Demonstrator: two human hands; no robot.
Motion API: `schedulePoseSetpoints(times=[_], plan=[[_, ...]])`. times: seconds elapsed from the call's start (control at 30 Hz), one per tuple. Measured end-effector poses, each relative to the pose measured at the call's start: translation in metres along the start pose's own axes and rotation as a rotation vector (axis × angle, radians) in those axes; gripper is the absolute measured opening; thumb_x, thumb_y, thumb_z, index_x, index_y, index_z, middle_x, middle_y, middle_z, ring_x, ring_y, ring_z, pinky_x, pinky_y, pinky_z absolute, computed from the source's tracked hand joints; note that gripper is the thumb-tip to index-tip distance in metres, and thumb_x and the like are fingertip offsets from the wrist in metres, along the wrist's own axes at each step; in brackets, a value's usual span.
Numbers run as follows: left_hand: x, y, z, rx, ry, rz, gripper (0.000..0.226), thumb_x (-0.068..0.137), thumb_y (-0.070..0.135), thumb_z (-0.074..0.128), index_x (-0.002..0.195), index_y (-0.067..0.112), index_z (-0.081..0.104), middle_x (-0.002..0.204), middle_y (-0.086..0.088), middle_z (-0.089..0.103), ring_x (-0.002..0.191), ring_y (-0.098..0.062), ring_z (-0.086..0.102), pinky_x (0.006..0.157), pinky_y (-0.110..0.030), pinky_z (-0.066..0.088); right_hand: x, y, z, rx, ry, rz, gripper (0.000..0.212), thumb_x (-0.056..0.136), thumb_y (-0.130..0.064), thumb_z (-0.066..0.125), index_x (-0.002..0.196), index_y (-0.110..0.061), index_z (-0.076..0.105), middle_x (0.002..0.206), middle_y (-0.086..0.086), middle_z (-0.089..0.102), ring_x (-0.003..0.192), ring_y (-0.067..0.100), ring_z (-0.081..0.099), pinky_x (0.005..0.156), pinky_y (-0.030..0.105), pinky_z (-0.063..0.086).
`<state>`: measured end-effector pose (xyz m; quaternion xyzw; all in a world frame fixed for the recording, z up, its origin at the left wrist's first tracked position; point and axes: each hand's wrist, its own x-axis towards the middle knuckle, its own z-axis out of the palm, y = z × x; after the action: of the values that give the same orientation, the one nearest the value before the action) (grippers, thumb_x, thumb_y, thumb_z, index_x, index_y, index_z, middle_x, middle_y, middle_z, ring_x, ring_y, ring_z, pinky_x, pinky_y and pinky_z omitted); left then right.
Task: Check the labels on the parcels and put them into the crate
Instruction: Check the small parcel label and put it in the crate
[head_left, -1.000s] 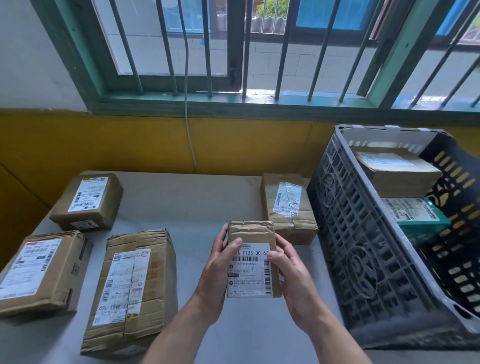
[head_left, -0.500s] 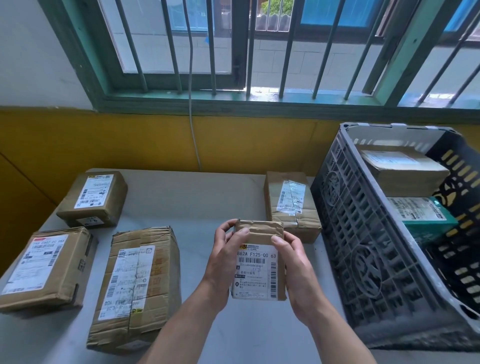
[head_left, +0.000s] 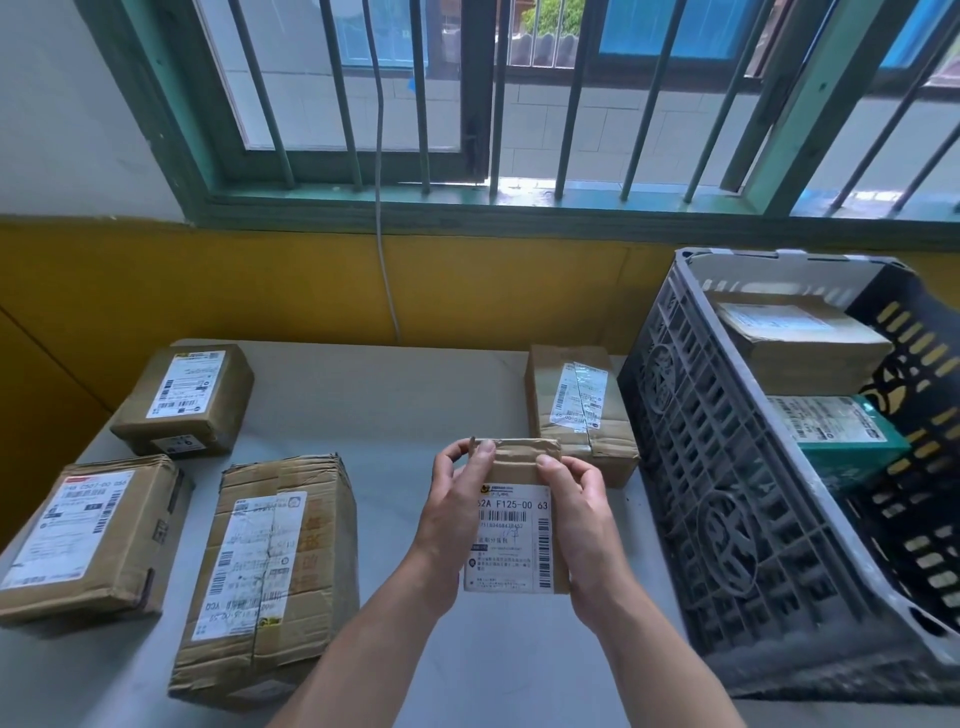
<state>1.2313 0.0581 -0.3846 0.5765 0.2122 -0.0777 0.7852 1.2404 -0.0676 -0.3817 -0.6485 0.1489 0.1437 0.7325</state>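
Entry: we see a small brown parcel held above the tabletop, near centre, its white label facing up. Left hand grips the left edge and right hand the right edge. The fingers of both curl round the sides, thumbs on the top face. The grey slatted crate stands at right, holding a brown box far and a green box nearer. Four other parcels lie on the tabletop: one beside the crate and three at left.

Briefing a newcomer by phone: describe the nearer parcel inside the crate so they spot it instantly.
Look at the grey crate at the table's right. Inside lie two parcels; take the nearer parcel, in front of the brown carton. It alone is green.
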Motion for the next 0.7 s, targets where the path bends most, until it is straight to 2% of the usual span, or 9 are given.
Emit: schedulePoseSetpoints(times=[0.07,0.1,0.17,0.23,0.33,0.4,0.47,0.6,0.7], plan=[[0.001,0.003,0.000,-0.014,-0.006,0.002,0.027,0.101,0.050,0.053,0.122,0.033,0.049,0.094,-0.009,0.074,0.081,-0.025,0.073,0.076,-0.044,0.059,-0.001,-0.001,-0.001,0.010,-0.017,-0.001,0.028,0.096,-0.044,0.061,0.117,-0.030,0.050,0.120,0.011,0.070,0.109,0.031,0.069,0.085,0.046,0.057],[0.002,0.004,0.000,-0.022,0.009,0.011,0.027,0.101,0.047,0.054,0.122,0.030,0.049,0.091,-0.008,0.073,0.077,-0.024,0.072,0.071,-0.041,0.058,-0.001,0.000,-0.001,0.013,-0.036,-0.005,0.029,0.096,-0.043,0.061,0.119,-0.031,0.049,0.122,0.010,0.069,0.111,0.029,0.069,0.082,0.042,0.057],[0.003,0.006,0.000,-0.026,0.038,0.027,0.025,0.101,0.044,0.054,0.120,0.028,0.050,0.080,-0.003,0.072,0.069,-0.022,0.069,0.062,-0.036,0.056,-0.005,0.001,-0.001,0.018,-0.086,-0.018,0.039,0.092,-0.046,0.066,0.123,-0.033,0.048,0.125,0.005,0.068,0.112,0.022,0.069,0.075,0.030,0.055],[0.004,0.008,-0.001,-0.014,0.056,0.037,0.024,0.101,0.045,0.053,0.120,0.029,0.051,0.076,-0.003,0.071,0.068,-0.022,0.069,0.061,-0.034,0.055,-0.007,0.004,-0.002,0.015,-0.146,-0.036,0.051,0.080,-0.045,0.067,0.126,-0.038,0.047,0.128,-0.003,0.067,0.111,0.016,0.069,0.068,0.023,0.055],[0.004,0.009,-0.002,0.008,0.076,0.052,0.027,0.102,0.050,0.050,0.120,0.030,0.055,0.085,-0.007,0.074,0.074,-0.024,0.072,0.065,-0.037,0.057,-0.006,0.006,-0.007,0.020,-0.165,-0.079,0.057,0.074,-0.037,0.067,0.129,-0.040,0.052,0.132,-0.009,0.066,0.115,0.014,0.066,0.073,0.023,0.053],[0.005,0.010,-0.002,0.022,0.076,0.047,0.033,0.102,0.054,0.049,0.120,0.029,0.060,0.096,-0.010,0.078,0.086,-0.030,0.076,0.075,-0.043,0.060,-0.005,0.006,-0.009,0.054,-0.128,-0.109,0.058,0.072,-0.036,0.072,0.128,-0.038,0.057,0.132,-0.007,0.066,0.119,0.013,0.065,0.080,0.026,0.052],[0.004,0.010,-0.001,0.026,0.084,0.059,0.033,0.101,0.054,0.051,0.118,0.029,0.064,0.099,-0.010,0.079,0.089,-0.030,0.077,0.080,-0.045,0.061,-0.006,0.006,-0.009,0.072,-0.107,-0.125,0.057,0.072,-0.037,0.075,0.127,-0.037,0.060,0.130,-0.006,0.068,0.116,0.011,0.067,0.083,0.025,0.054],[0.001,0.012,0.002,-0.002,0.041,0.056,0.022,0.104,0.045,0.052,0.118,0.029,0.058,0.093,-0.008,0.075,0.079,-0.024,0.073,0.072,-0.040,0.058,-0.009,0.002,-0.009,0.048,-0.124,-0.110,0.060,0.074,-0.047,0.069,0.130,-0.035,0.052,0.128,-0.008,0.066,0.108,0.007,0.069,0.071,0.019,0.055],[-0.004,0.013,0.005,-0.026,-0.022,0.035,0.020,0.104,0.035,0.053,0.121,0.024,0.049,0.088,-0.005,0.069,0.074,-0.021,0.068,0.068,-0.036,0.054,-0.007,-0.001,-0.009,0.005,-0.099,-0.082,0.067,0.075,-0.053,0.067,0.136,-0.037,0.045,0.128,0.000,0.064,0.108,0.015,0.070,0.080,0.030,0.058]])
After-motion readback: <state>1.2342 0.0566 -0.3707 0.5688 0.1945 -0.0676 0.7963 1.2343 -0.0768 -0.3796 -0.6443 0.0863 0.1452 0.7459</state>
